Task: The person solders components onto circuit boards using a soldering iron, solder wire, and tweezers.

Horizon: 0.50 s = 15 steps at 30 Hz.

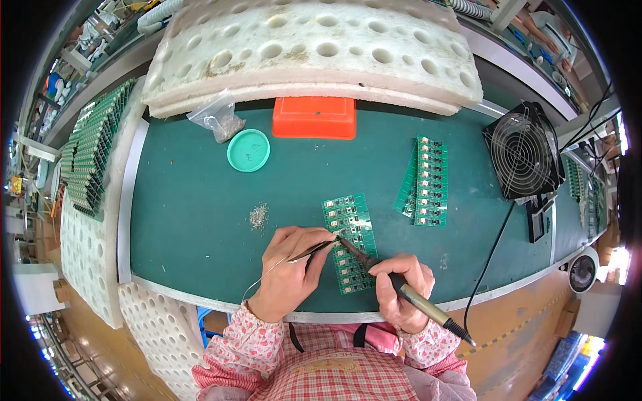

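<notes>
The right hand [400, 287] is gripping a soldering iron [401, 291], its tip touching the green circuit board panel [351, 240] lying on the green mat [194, 214]. The left hand [289, 271] is pinching dark tweezers [313, 250] beside the tip.

Green circuit boards [350, 242], teal mat [194, 207], orange box [314, 117]

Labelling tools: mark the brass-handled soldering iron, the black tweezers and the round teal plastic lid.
Brass-handled soldering iron [418, 302], head view, on the handle.
Black tweezers [311, 250], head view, mid-shaft.
Round teal plastic lid [248, 150], head view, centre of its top.
</notes>
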{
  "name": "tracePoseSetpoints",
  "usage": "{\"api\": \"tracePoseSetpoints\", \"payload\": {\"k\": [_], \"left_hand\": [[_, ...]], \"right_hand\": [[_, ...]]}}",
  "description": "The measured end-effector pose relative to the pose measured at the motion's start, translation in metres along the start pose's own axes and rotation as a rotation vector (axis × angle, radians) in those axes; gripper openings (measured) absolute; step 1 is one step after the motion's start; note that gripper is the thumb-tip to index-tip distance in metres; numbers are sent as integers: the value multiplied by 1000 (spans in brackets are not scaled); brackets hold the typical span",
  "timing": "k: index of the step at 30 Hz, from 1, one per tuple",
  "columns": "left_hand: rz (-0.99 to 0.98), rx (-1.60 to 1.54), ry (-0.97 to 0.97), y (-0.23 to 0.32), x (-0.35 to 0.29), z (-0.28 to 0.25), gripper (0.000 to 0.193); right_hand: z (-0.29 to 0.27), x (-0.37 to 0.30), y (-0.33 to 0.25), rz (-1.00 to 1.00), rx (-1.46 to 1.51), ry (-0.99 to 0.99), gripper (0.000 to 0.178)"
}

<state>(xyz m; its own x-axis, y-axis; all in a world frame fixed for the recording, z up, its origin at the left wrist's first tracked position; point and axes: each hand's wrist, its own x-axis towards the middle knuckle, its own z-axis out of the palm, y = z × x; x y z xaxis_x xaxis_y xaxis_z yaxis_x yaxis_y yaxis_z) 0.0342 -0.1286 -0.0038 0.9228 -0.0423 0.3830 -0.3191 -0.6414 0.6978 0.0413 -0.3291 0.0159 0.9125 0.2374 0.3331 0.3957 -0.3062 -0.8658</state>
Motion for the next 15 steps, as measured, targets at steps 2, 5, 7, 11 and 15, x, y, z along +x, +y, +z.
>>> {"api": "tracePoseSetpoints", "payload": {"k": [2,5,7,11,15], "left_hand": [[0,-9,1,0,0,0,26],[2,-6,1,-2,2,1,27],[9,-6,5,-4,4,1,27],[-1,-9,8,-4,4,2,27],[4,-16,13,-4,4,3,25]], "right_hand": [[1,3,1,-126,-32,-25,14],[2,9,1,-187,-45,-52,17],[3,12,3,-202,-46,-53,17],[2,14,4,-236,-66,-28,16],[-4,5,6,-222,-87,47,11]]}}
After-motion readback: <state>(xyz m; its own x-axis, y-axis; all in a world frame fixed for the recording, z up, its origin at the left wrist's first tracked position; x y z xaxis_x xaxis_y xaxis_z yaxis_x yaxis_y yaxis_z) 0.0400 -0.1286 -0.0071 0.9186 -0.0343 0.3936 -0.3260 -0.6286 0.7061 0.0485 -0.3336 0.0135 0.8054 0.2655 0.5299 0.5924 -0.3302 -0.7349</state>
